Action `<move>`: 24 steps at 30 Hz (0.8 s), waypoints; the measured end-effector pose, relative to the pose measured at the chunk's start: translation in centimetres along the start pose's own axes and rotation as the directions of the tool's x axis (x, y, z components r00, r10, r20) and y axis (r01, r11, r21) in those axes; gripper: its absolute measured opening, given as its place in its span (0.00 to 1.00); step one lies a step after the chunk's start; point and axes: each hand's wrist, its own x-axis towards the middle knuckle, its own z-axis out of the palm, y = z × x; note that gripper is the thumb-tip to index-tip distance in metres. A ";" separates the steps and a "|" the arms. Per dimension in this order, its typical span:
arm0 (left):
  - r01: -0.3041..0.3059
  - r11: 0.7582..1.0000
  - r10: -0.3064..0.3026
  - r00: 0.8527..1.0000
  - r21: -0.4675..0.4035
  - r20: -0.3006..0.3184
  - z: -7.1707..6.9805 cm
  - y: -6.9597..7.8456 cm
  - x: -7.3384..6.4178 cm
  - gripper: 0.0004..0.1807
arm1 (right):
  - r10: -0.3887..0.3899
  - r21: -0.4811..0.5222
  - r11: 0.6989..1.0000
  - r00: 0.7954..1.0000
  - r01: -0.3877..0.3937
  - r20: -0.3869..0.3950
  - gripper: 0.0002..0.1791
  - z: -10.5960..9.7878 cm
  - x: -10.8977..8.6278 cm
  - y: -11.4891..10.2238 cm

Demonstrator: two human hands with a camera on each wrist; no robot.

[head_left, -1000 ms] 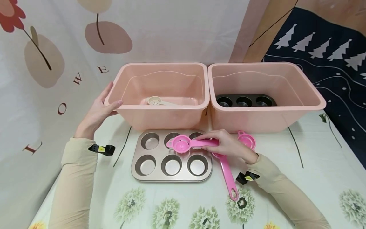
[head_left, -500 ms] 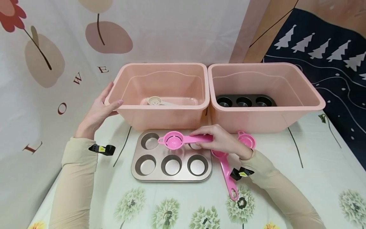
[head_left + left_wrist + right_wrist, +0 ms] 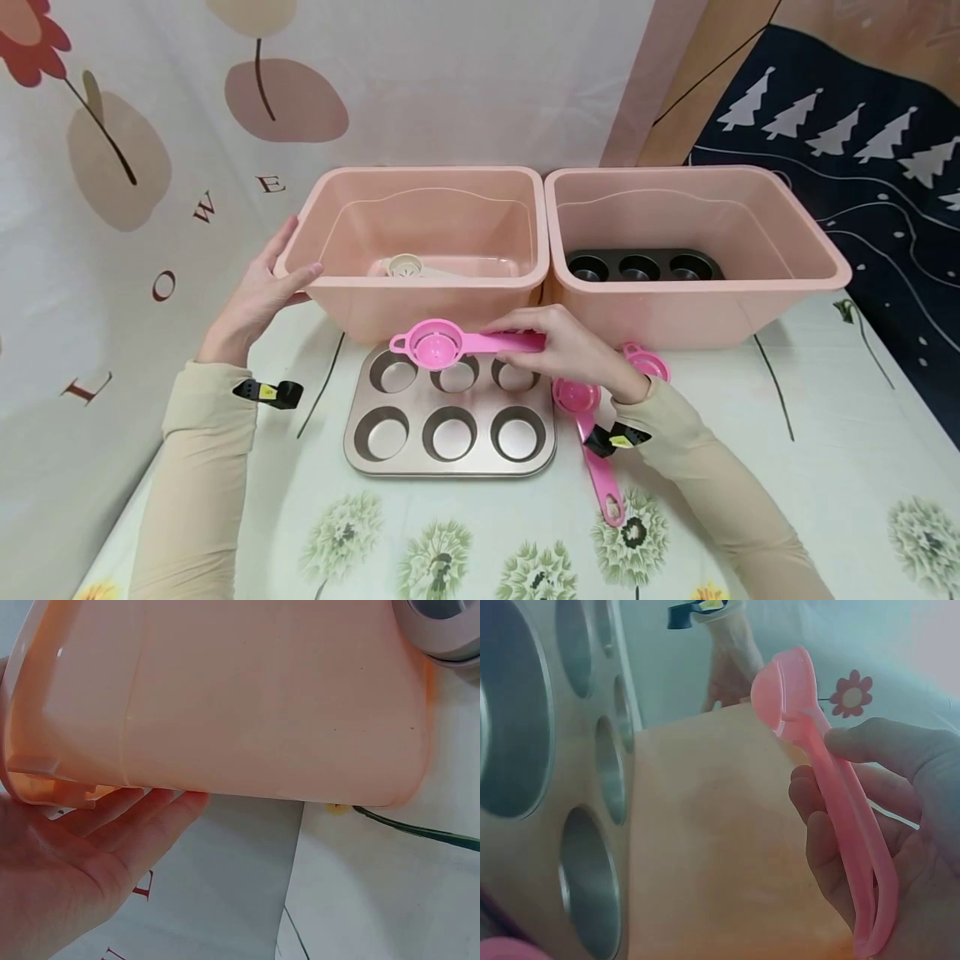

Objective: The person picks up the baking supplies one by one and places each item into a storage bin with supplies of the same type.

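Observation:
My right hand (image 3: 573,346) pinches a pink egg separator (image 3: 437,343) by its handle, above the back row of a muffin tin (image 3: 416,404). Its cup points left, just in front of the left pink bin. In the right wrist view, the thumb lies on the handle of the egg separator (image 3: 847,817) and the fingers curl behind it. My left hand (image 3: 255,296) grips the front left corner of the left bin (image 3: 420,304), thumb over the rim. The left wrist view shows its fingers against the outer wall. A white egg separator (image 3: 405,265) lies inside that bin.
A second pink bin (image 3: 697,312) stands directly to the right, with a dark muffin tin (image 3: 660,252) inside. Two more pink utensils lie right of the silver tin: an egg separator (image 3: 576,396) and another pink cup (image 3: 647,360) partly hidden behind my right hand.
My right hand has carried the pink egg separator left and away from me, from over the tin's middle to its back edge. My left hand has stayed on the bin's corner.

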 end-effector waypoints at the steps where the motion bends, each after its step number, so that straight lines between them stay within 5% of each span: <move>1: -0.001 1.000 0.001 1.000 -0.001 0.000 0.0 0.0 0.0 0.46 | -0.002 0.004 1.000 1.000 0.002 -0.005 0.18 0.0 0.1 -0.1; 16: -0.004 1.000 0.004 1.000 -0.014 -0.002 -0.1 -0.1 -0.1 0.45 | -0.176 0.005 0.984 0.983 0.176 -0.047 0.17 -0.6 3.2 -2.0; 24: -0.001 1.000 0.001 1.000 -0.017 -0.003 0.0 -0.1 0.0 0.45 | -0.181 -0.004 0.983 0.982 0.182 -0.056 0.18 -1.0 4.9 -2.6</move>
